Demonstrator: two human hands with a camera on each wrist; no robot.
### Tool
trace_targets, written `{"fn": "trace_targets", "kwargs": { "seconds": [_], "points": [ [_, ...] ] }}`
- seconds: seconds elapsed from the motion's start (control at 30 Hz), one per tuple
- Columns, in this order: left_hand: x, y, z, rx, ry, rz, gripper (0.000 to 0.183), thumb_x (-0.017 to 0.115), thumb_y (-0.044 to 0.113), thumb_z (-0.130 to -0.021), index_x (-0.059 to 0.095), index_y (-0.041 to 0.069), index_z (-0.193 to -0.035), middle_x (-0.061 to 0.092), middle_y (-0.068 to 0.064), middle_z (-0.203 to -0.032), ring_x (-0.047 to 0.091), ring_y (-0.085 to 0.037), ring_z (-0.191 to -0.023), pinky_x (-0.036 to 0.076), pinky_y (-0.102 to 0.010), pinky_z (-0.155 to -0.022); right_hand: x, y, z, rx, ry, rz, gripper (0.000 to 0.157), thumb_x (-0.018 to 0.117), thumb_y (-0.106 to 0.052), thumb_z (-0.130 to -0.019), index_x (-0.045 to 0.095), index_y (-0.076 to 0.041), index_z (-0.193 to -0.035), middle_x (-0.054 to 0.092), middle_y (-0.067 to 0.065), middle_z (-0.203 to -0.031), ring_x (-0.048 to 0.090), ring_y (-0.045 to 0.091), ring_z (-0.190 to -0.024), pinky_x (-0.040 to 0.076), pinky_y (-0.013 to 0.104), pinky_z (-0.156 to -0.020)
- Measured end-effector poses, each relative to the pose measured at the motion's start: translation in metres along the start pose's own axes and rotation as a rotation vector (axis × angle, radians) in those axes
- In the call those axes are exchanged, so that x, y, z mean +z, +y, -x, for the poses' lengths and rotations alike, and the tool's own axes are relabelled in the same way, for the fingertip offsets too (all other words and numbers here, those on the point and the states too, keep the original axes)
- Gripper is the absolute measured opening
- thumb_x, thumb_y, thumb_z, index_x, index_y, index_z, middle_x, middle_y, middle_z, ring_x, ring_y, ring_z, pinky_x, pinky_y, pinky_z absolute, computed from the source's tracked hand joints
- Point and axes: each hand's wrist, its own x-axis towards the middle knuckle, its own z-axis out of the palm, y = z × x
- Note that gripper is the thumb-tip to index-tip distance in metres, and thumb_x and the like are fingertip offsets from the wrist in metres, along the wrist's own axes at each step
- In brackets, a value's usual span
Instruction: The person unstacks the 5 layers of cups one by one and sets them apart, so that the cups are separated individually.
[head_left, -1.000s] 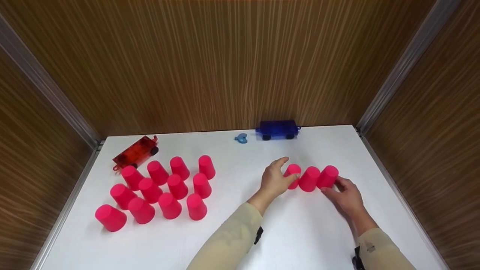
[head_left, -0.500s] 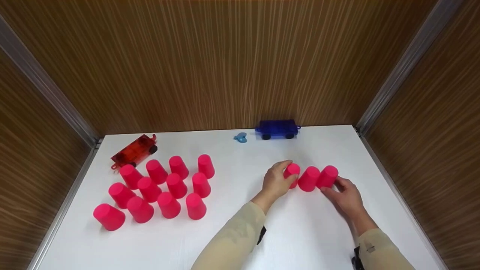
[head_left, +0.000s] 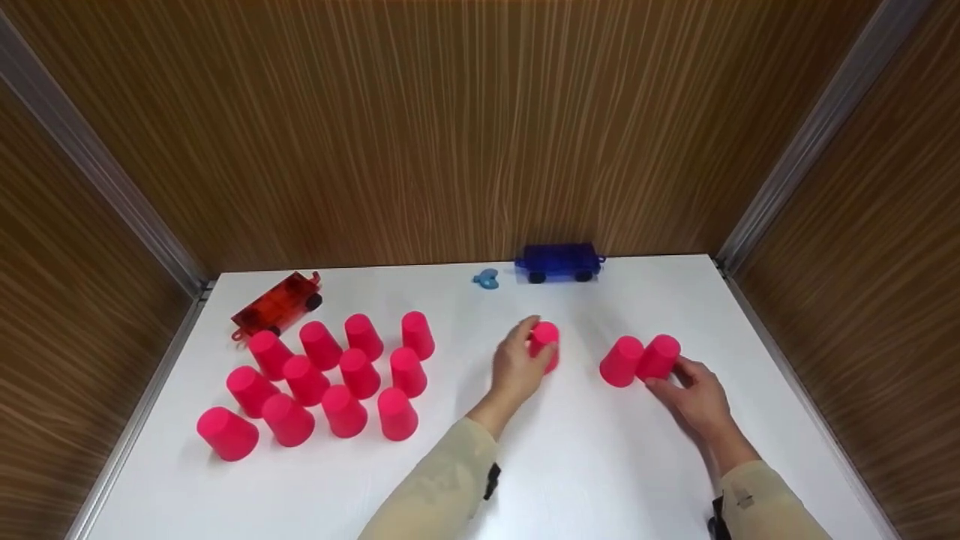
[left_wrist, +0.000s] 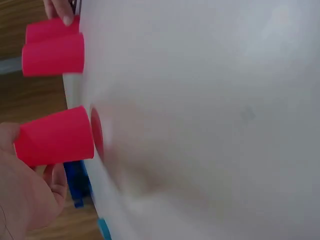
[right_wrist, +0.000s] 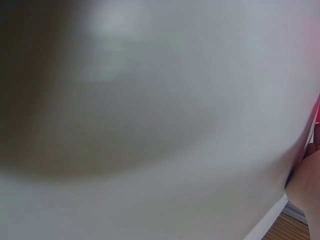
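My left hand [head_left: 517, 367] grips a pink cup [head_left: 546, 346], wide end down, thumb on the near side and fingers behind. In the left wrist view this cup [left_wrist: 55, 137] hangs just above the white tabletop, with a pink reflection under its rim. My right hand [head_left: 697, 390] holds the rightmost pink cup [head_left: 660, 354] between thumb and fingers. Against that one leans or stands close another upside-down pink cup [head_left: 622, 361], which no hand touches. The right wrist view shows mostly blurred tabletop, with part of the right hand [right_wrist: 306, 182] at the edge.
Several upside-down pink cups [head_left: 306, 380] stand in rows on the left of the white table [head_left: 487, 450]. Behind them lies a red toy wagon [head_left: 276, 304]. A blue toy wagon [head_left: 560, 262] and a small light-blue piece [head_left: 487, 279] sit by the wooden back wall [head_left: 480, 135].
My left hand has closed its fingers round the leftmost cup of the three and carried it left, away from the other two. The right hand has stayed at its cup.
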Motion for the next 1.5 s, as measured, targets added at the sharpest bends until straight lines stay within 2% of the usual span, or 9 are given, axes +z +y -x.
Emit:
{"fn": "trace_targets", "kwargs": {
  "seconds": [0.13,0.23,0.37,0.5,0.83,1.03,1.27,1.5],
  "points": [
    [-0.029,-0.019,-0.001,-0.017,0.084,0.023,0.049,0.076,0.011,-0.099,0.060,0.002,-0.144,0.067,-0.015,-0.139,0.065,-0.031,-0.124,0.054,-0.043,-0.107,-0.001,0.000,-0.001,-0.004,0.003,0.022,0.086,0.077,-0.045,-0.097,0.037,-0.006,-0.163,0.037,0.022,-0.162,0.033,0.049,-0.152,0.047,0.056,-0.112],
    [-0.049,-0.028,-0.001,-0.057,0.100,0.039,0.052,0.076,0.012,-0.099,0.058,0.004,-0.147,0.065,-0.014,-0.143,0.062,-0.031,-0.130,0.052,-0.042,-0.109,-0.001,0.001,-0.001,-0.010,0.005,0.030,0.086,0.077,-0.046,-0.097,0.038,-0.005,-0.163,0.038,0.023,-0.162,0.033,0.049,-0.152,0.046,0.056,-0.113],
    [-0.070,-0.034,0.000,-0.123,0.110,0.050,0.057,0.077,0.016,-0.099,0.055,0.007,-0.151,0.062,-0.011,-0.148,0.057,-0.030,-0.138,0.051,-0.041,-0.111,0.000,0.001,-0.001,-0.003,0.001,0.015,0.088,0.077,-0.047,-0.097,0.037,-0.006,-0.163,0.037,0.023,-0.162,0.032,0.049,-0.152,0.046,0.056,-0.113],
    [-0.084,-0.036,-0.002,-0.157,0.142,0.044,0.058,0.078,0.016,-0.099,0.055,0.007,-0.151,0.062,-0.012,-0.147,0.057,-0.030,-0.137,0.051,-0.041,-0.111,0.002,0.001,-0.002,0.007,-0.005,0.000,0.090,0.078,-0.047,-0.097,0.035,-0.006,-0.164,0.036,0.023,-0.164,0.031,0.049,-0.153,0.046,0.056,-0.113],
    [-0.094,-0.038,-0.008,-0.226,0.167,0.005,0.062,0.080,0.017,-0.097,0.055,0.009,-0.152,0.061,-0.010,-0.149,0.056,-0.029,-0.140,0.052,-0.040,-0.109,0.003,0.001,-0.002,0.024,0.003,0.007,0.091,0.079,-0.048,-0.096,0.035,-0.006,-0.164,0.035,0.023,-0.164,0.032,0.050,-0.152,0.048,0.057,-0.111],
    [-0.095,-0.040,-0.009,-0.225,0.173,-0.013,0.062,0.081,0.017,-0.096,0.055,0.008,-0.151,0.062,-0.010,-0.148,0.056,-0.029,-0.140,0.052,-0.041,-0.108,0.003,0.001,-0.002,0.031,0.000,0.007,0.091,0.078,-0.047,-0.097,0.033,-0.007,-0.165,0.034,0.023,-0.165,0.031,0.051,-0.152,0.048,0.058,-0.110],
    [-0.096,-0.043,-0.009,-0.172,0.182,-0.017,0.057,0.080,0.012,-0.096,0.058,0.004,-0.147,0.065,-0.015,-0.142,0.060,-0.032,-0.135,0.052,-0.042,-0.108,0.004,0.002,-0.004,0.004,0.018,0.038,0.083,0.077,-0.043,-0.098,0.040,-0.004,-0.162,0.039,0.024,-0.161,0.035,0.049,-0.151,0.044,0.057,-0.115],
    [-0.095,-0.045,-0.009,-0.183,0.179,-0.017,0.059,0.081,0.013,-0.095,0.056,0.004,-0.149,0.063,-0.015,-0.145,0.058,-0.032,-0.137,0.052,-0.042,-0.109,0.003,0.001,-0.003,0.013,0.011,0.027,0.085,0.077,-0.043,-0.098,0.037,-0.004,-0.162,0.037,0.024,-0.162,0.033,0.049,-0.152,0.044,0.057,-0.115]
  ]
}}
